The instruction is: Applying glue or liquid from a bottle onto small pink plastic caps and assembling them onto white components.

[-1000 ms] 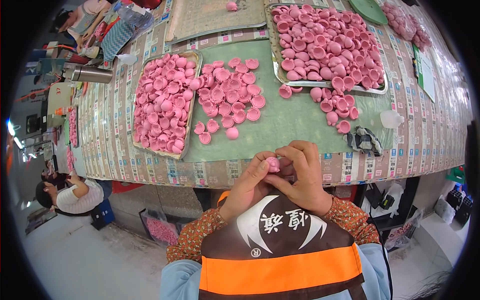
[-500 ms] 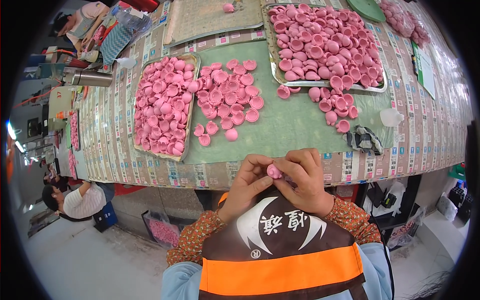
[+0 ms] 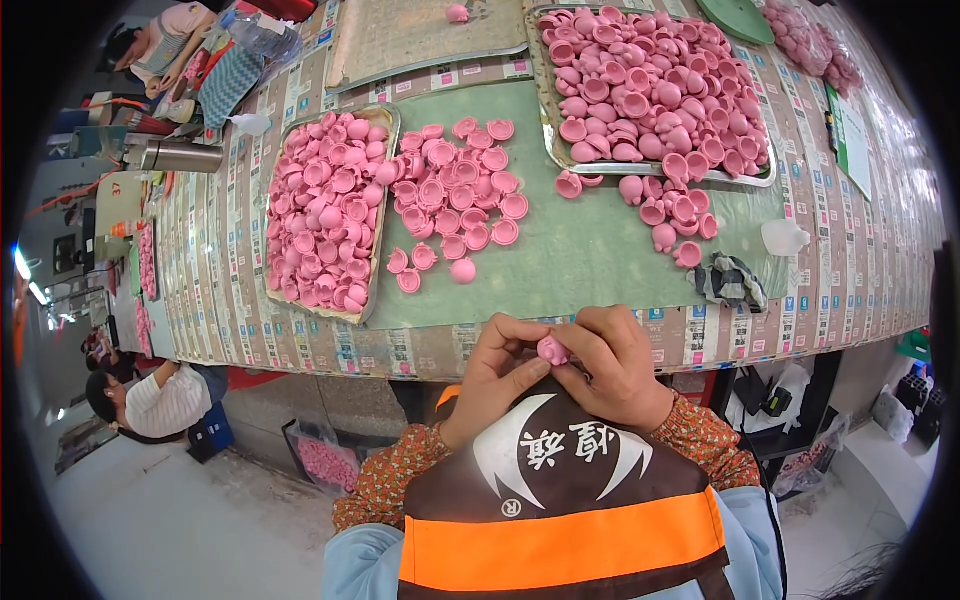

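Between my left hand (image 3: 490, 378) and my right hand (image 3: 618, 368), close to the table's near edge, is a small pink rounded piece (image 3: 552, 350) with small bumps on it. Fingertips of both hands pinch it from either side, covering part of it. Beyond my hands, loose pink hollow cup-shaped pieces (image 3: 462, 195) lie on a green sheet (image 3: 560, 265). To their left, a metal tray (image 3: 377, 262) is heaped with similar pink pieces. Another heaped tray (image 3: 745, 181) stands at the far right, with several pieces spilled in front of it.
Right of my hands lie a crumpled grey-and-black cloth (image 3: 731, 283) and a small white translucent bottle (image 3: 785, 238). A large shallow tray (image 3: 430, 45) sits at the back. A metal flask (image 3: 182, 157) is at the left. Other people sit at the far left.
Both hands have shifted very slightly, and the pink piece appears turned a little between the fingertips. The trays and loose pieces stay where they were.
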Action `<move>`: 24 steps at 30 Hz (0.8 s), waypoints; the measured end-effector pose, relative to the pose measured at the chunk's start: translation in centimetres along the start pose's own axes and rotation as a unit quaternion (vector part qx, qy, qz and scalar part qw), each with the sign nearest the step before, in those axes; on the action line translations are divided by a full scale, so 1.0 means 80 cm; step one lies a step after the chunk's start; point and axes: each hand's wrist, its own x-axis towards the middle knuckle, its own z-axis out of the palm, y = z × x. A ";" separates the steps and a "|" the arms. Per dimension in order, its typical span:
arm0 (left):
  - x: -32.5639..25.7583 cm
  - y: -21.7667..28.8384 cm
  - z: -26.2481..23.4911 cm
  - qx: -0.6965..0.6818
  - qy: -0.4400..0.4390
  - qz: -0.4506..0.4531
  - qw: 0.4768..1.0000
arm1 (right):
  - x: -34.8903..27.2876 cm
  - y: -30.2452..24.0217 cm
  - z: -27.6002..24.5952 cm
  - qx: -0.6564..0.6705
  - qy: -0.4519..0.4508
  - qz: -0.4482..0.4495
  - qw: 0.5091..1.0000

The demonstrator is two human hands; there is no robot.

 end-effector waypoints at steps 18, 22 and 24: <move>0.001 -0.009 0.000 0.013 0.024 -0.002 1.000 | -0.009 0.005 0.006 0.024 -0.008 -0.009 1.000; 0.002 -0.011 -0.004 0.020 0.027 -0.002 0.999 | -0.004 0.004 0.006 0.023 -0.014 -0.007 1.000; 0.004 -0.012 -0.007 0.032 0.028 -0.017 0.999 | -0.002 0.004 0.005 0.036 -0.032 0.015 0.999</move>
